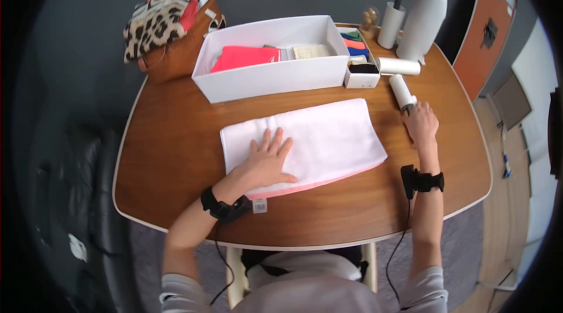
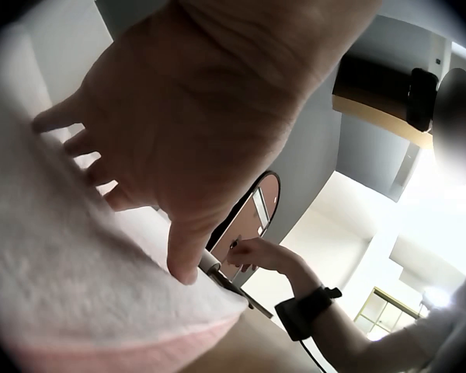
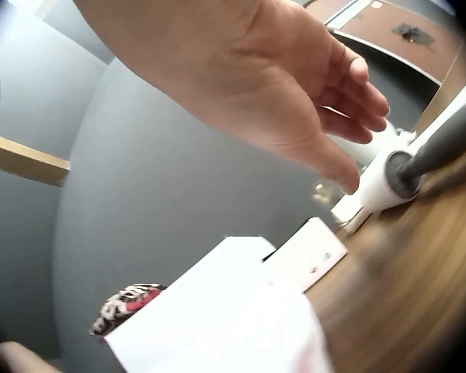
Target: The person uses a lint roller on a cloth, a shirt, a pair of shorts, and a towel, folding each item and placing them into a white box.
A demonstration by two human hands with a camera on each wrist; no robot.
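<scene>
A folded white towel (image 1: 328,137) with a pink edge lies on the wooden table. My left hand (image 1: 267,160) rests flat on its left part, fingers spread, pressing the cloth; the left wrist view shows the fingertips and thumb on the fabric (image 2: 85,264). A white lint roller (image 1: 402,91) lies to the right of the towel, its dark grey handle (image 3: 450,144) pointing toward me. Over that handle hovers my right hand (image 1: 421,125), fingers loosely bent. In the right wrist view there is a gap between this hand and the handle.
Behind the towel stands a large white box (image 1: 275,81) holding pink and cream cloths. Beside it is a small white box (image 1: 362,80) of rolled fabrics. A white roll (image 1: 400,66), a white vase-like object (image 1: 423,23) and a brown bag (image 1: 176,58) with leopard-print cloth are near the back.
</scene>
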